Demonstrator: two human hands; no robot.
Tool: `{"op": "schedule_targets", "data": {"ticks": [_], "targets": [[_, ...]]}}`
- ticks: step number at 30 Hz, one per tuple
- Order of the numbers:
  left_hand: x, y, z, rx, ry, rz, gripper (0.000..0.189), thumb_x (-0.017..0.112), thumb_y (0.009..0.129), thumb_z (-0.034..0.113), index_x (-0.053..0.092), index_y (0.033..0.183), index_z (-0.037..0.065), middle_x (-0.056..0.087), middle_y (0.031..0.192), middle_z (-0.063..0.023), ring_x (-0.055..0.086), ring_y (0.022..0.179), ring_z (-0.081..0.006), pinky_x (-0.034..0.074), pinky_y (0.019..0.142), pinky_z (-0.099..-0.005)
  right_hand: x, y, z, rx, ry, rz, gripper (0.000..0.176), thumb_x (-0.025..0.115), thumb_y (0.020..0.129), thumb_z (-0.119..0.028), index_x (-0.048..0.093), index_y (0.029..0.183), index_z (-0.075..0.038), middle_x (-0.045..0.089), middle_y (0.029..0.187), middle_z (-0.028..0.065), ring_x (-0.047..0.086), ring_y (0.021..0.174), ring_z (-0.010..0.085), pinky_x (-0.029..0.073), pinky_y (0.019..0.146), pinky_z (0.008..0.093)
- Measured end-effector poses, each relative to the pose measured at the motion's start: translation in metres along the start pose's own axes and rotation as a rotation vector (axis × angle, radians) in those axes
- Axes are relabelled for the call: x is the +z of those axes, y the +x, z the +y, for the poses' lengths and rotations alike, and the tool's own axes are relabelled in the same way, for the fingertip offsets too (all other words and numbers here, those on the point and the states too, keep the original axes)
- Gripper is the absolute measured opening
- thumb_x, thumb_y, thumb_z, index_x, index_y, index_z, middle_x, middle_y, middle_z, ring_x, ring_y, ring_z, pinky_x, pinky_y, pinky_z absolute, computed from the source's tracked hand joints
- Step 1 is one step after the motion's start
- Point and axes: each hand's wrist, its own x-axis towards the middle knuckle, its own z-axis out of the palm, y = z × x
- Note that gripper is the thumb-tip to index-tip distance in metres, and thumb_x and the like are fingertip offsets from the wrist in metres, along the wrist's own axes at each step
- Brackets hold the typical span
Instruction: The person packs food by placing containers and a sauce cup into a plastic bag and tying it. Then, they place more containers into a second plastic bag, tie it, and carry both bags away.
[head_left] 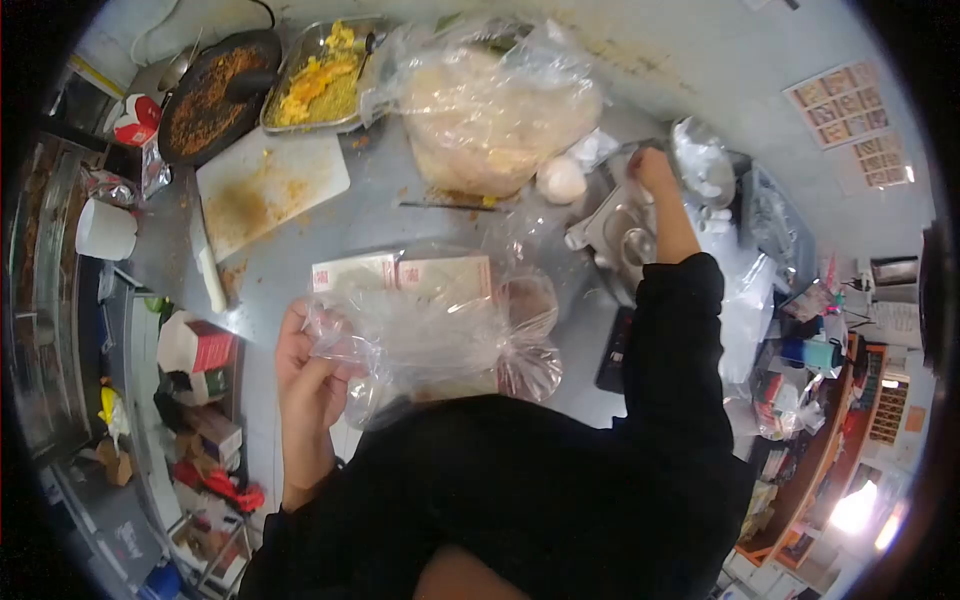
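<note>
My left hand (312, 370) pinches the left edge of a clear plastic bag (430, 335) at the near side of the metal table. Pale boxes with red print (445, 277) show under and behind the bag. Out to the right, my right hand (652, 172) is over a metal container with a round bowl (632, 240); its fingers are bent, and what they hold, if anything, cannot be made out. A crumpled white item (594, 148) and a round whitish bundle (561, 181) lie left of that hand.
A large plastic bag of pale food (480, 110) stands at the back. Further left are a tray of yellow food (325, 85), a dark mortar (215, 105), a white cutting board (270, 190), a knife (211, 280) and a paper roll (105, 230).
</note>
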Motion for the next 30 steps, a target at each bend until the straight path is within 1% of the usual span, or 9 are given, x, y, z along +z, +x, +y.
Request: {"op": "schedule_targets", "data": {"ticks": [3, 8, 11, 14, 18, 21, 25, 27, 30], "targets": [[-0.016, -0.001, 0.001, 0.02, -0.07, -0.133, 0.053, 0.044, 0.063, -0.016, 0.038, 0.113, 0.0, 0.054, 0.089, -0.0107, 0.056, 0.072, -0.016, 0.049, 0.061, -0.0258, -0.011, -0.006, -0.005, -0.061, 0.013, -0.041, 0.013, 0.062, 0.068, -0.007, 0.069, 0.079, -0.006, 0.065, 0.083, 0.0191, 0.064, 0.08, 0.0325, 0.05, 0.074, 0.0388], [-0.017, -0.013, 0.004, 0.078, 0.242, -0.185, 0.039, 0.061, 0.061, -0.007, 0.038, 0.089, 0.007, 0.053, 0.074, -0.0015, 0.051, 0.067, -0.0064, 0.039, 0.063, -0.0172, -0.014, -0.017, 0.007, -0.095, 0.03, -0.047, 0.015, 0.061, 0.076, -0.012, 0.066, 0.088, -0.003, 0.065, 0.082, 0.0169, 0.064, 0.078, 0.0319, 0.05, 0.072, 0.0381], [-0.02, -0.013, 0.005, 0.088, 0.322, -0.218, 0.037, 0.061, 0.062, -0.008, 0.038, 0.088, 0.007, 0.052, 0.072, -0.0012, 0.051, 0.066, -0.007, 0.039, 0.062, -0.0183, -0.014, -0.026, 0.008, -0.079, 0.02, -0.071, 0.016, 0.06, 0.077, -0.011, 0.064, 0.09, -0.002, 0.065, 0.084, 0.0173, 0.064, 0.08, 0.0327, 0.05, 0.072, 0.0383], [-0.016, -0.011, 0.003, 0.109, 0.172, -0.246, 0.038, 0.057, 0.062, -0.01, 0.039, 0.092, 0.005, 0.052, 0.075, -0.0026, 0.052, 0.067, -0.0085, 0.04, 0.06, -0.0199, -0.009, -0.031, 0.007, -0.083, 0.048, -0.056, 0.016, 0.059, 0.077, -0.011, 0.064, 0.09, -0.001, 0.065, 0.085, 0.018, 0.064, 0.081, 0.0338, 0.05, 0.072, 0.0384], [-0.001, -0.01, 0.008, 0.038, 0.066, -0.141, 0.038, 0.051, 0.069, -0.012, 0.041, 0.102, 0.003, 0.053, 0.085, -0.0066, 0.053, 0.071, -0.0124, 0.042, 0.06, -0.0232, -0.008, -0.031, 0.01, -0.121, -0.034, -0.028, 0.018, 0.061, 0.075, -0.009, 0.066, 0.091, -0.003, 0.065, 0.085, 0.019, 0.064, 0.081, 0.0333, 0.05, 0.073, 0.0373], [0.02, -0.004, 0.016, -0.158, -0.052, 0.203, 0.034, 0.05, 0.075, -0.01, 0.043, 0.105, 0.004, 0.055, 0.087, -0.0073, 0.054, 0.071, -0.0134, 0.043, 0.061, -0.0243, -0.014, -0.034, 0.002, -0.147, -0.056, -0.106, 0.016, 0.055, 0.079, -0.011, 0.064, 0.09, -0.002, 0.063, 0.086, 0.0227, 0.062, 0.083, 0.0379, 0.048, 0.072, 0.0414], [-0.022, 0.008, 0.004, -0.343, -0.372, 0.064, 0.021, 0.048, 0.082, -0.002, 0.048, 0.1, 0.008, 0.05, 0.071, -0.0013, 0.048, 0.062, -0.0108, 0.043, 0.061, -0.0282, -0.01, -0.03, 0.009, -0.213, -0.148, -0.229, 0.014, 0.052, 0.08, -0.01, 0.059, 0.088, -0.002, 0.06, 0.09, 0.0228, 0.058, 0.087, 0.0395, 0.046, 0.073, 0.0436], [-0.014, 0.005, 0.005, -0.317, -0.321, 0.118, 0.018, 0.048, 0.083, 0.0, 0.048, 0.098, 0.009, 0.044, 0.062, 0.0007, 0.043, 0.056, -0.01, 0.042, 0.061, -0.0287, -0.015, -0.034, 0.015, -0.317, -0.145, -0.242, 0.012, 0.052, 0.081, -0.01, 0.057, 0.089, -0.002, 0.059, 0.089, 0.0219, 0.057, 0.086, 0.0402, 0.045, 0.072, 0.0447], [-0.01, 0.0, 0.003, -0.198, -0.156, 0.111, 0.018, 0.05, 0.082, -0.002, 0.048, 0.098, 0.007, 0.046, 0.062, 0.0008, 0.044, 0.053, -0.0096, 0.043, 0.057, -0.0268, -0.024, -0.037, 0.02, -0.406, -0.096, -0.025, 0.012, 0.051, 0.083, -0.01, 0.055, 0.092, -0.003, 0.058, 0.091, 0.0211, 0.057, 0.082, 0.0402, 0.045, 0.07, 0.0443]]}}
